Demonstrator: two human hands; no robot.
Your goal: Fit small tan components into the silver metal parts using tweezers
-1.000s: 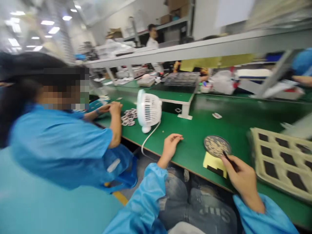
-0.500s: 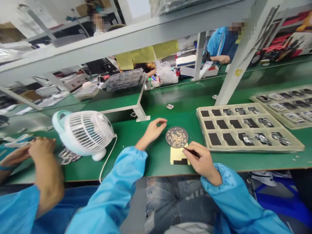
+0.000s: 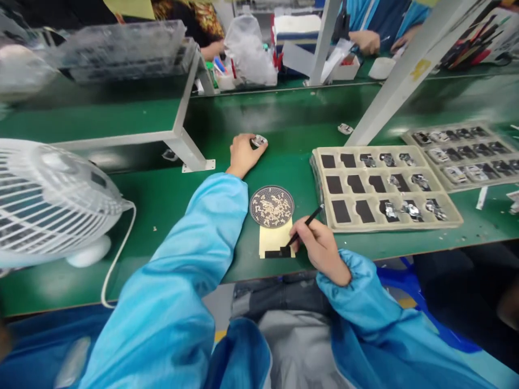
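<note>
My left hand is reached forward on the green bench, with thumb and fingers closed round a small silvery-white part. My right hand, near the bench's front edge, grips a slim black pen-shaped tool. The tool's lower end meets a black strip on a yellow paper note; its upper end points up and right. Between my hands lies a round, dark, perforated dish, overlapping the note. Many tiny beige pieces are scattered in the dish.
A cream compartment tray with black pads and metal parts lies to the right, a similar tray beyond it. A white fan and raised shelf stand left. A slanted post rises behind the tray. Another small part lies near it.
My left hand has moved forward from beside the dish and closed on the small part. My right hand has drawn the tool back from the dish to the black strip. The view has tilted down.
</note>
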